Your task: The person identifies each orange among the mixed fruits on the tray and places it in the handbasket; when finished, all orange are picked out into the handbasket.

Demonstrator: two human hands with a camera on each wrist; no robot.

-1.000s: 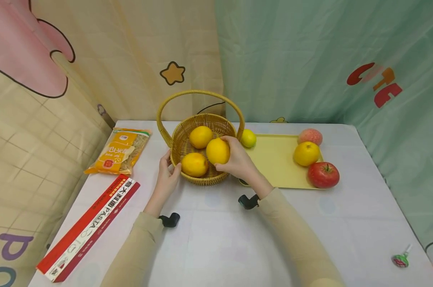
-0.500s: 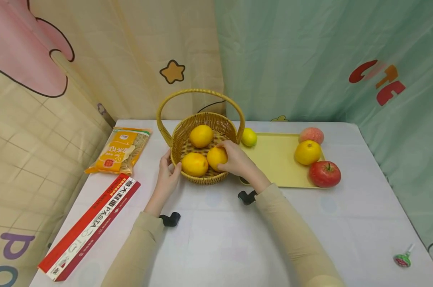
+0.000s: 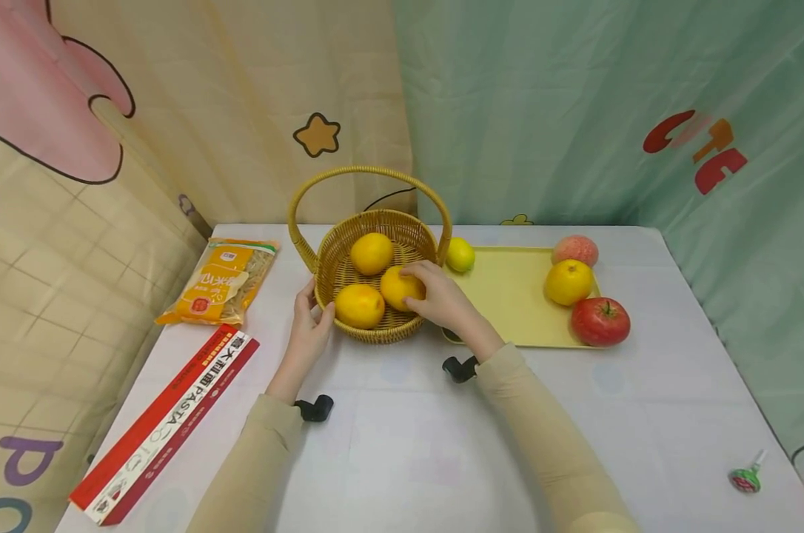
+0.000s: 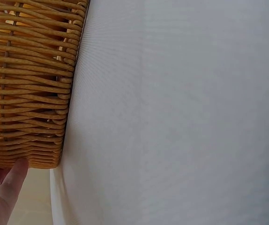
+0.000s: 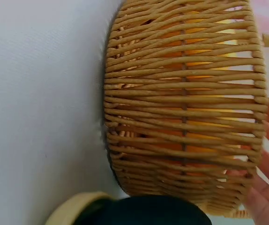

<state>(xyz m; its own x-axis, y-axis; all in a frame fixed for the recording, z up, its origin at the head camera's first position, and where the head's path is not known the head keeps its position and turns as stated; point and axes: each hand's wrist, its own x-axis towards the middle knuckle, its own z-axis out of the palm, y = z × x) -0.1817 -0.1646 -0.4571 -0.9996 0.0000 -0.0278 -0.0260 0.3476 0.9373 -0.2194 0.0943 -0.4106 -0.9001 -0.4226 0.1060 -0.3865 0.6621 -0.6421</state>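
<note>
A yellow wicker basket [image 3: 382, 337] with a tall arched handle holds three orange-yellow lemons. My left hand [image 3: 309, 326] grips its left side, thumb at the rim; in the left wrist view, fingers [image 4: 13, 183] touch the weave. My right hand [image 3: 445, 300] reaches over the right rim, thumb and fingers round the right-hand lemon [image 3: 399, 289], which lies low in the basket. Another lemon [image 3: 359, 306] sits at the front left, and a third lemon [image 3: 372, 253] behind. In the right wrist view, the wicker wall [image 5: 186, 103] hides most of the fruit.
Right of the basket lies a pale yellow tray [image 3: 508, 296], with a lime-yellow fruit [image 3: 460, 255], a peach [image 3: 575, 252], a yellow fruit [image 3: 569, 282] and a red apple [image 3: 600, 322] around its edges. An orange food bag [image 3: 218, 281], pasta box [image 3: 165, 426] and lollipop [image 3: 746, 480] lie farther out.
My right hand has lowered the lemon into the basket, beside the front-left one. More of that lemon shows now than half a second ago. The left hand stays at the basket.
</note>
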